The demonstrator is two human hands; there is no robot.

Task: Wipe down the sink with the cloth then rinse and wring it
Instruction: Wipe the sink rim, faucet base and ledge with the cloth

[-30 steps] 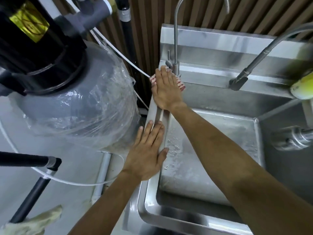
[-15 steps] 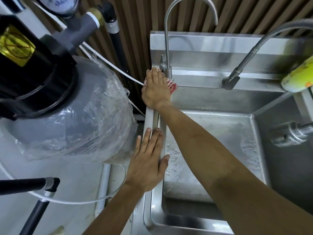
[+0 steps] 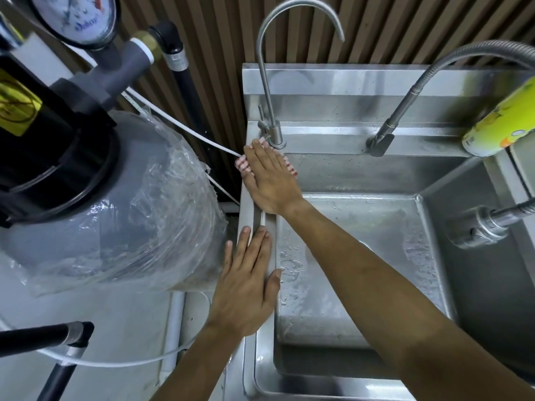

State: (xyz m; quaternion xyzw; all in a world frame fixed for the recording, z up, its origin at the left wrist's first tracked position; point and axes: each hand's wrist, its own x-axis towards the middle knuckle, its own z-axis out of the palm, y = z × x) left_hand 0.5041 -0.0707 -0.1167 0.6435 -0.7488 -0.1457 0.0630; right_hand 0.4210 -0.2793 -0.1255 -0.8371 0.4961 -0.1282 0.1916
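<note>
Both hands flat: right hand [image 3: 267, 180] pressing cloth [image 3: 242, 164], left hand [image 3: 246, 287] on sink [image 3: 333, 134] rim

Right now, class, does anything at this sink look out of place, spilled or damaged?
Nothing stands out. The right hand presses the cloth flat on the sink rim's back left corner, the left hand rests flat on the left rim, and the droplets in the basin suit wiping.
</note>
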